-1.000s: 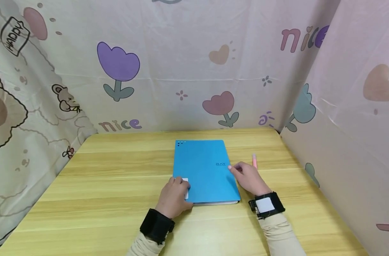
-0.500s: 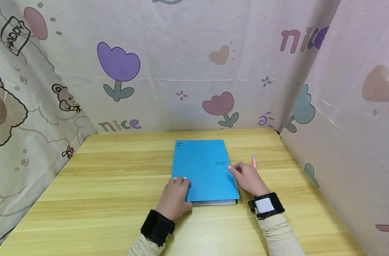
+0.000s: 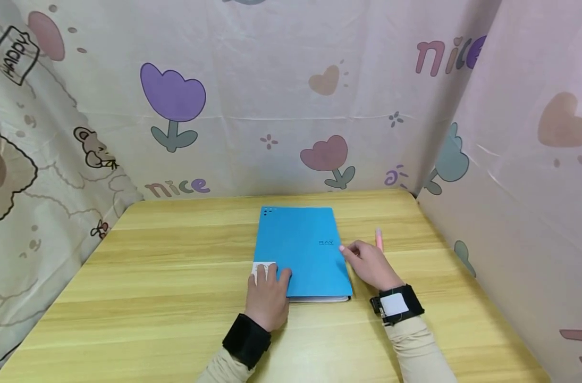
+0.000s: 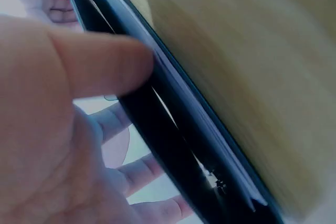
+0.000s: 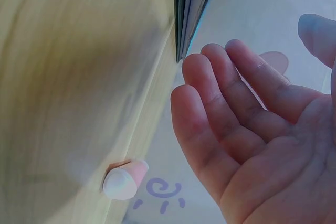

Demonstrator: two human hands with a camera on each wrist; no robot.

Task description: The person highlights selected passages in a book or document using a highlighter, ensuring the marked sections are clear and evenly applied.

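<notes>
A blue folder (image 3: pixel 300 234) with papers inside lies on the table, a white label (image 3: pixel 263 269) at its lower left. My left hand (image 3: pixel 268 300) rests on the lower-left part of its cover, fingers spread and fairly straight. In the left wrist view, the thumb (image 4: pixel 113 65) lies against the folder's front edge, where the cover stands slightly apart from the papers (image 4: pixel 184 85). Beside the folder's right edge is my right hand (image 3: pixel 371 264), holding nothing. The right wrist view shows its fingers (image 5: pixel 202 116) loosely extended; whether it touches the folder is unclear.
A pink pen-like stick (image 3: pixel 379 239) with a pale end lies just beyond my right hand. The wooden table (image 3: pixel 152 276) ends at a patterned curtain (image 3: pixel 252 96) behind and at both sides.
My left hand has moved right along the folder's front edge and its fingers have spread, baring more of the white label. The folder has turned and shifted slightly. My right hand stays nearly still.
</notes>
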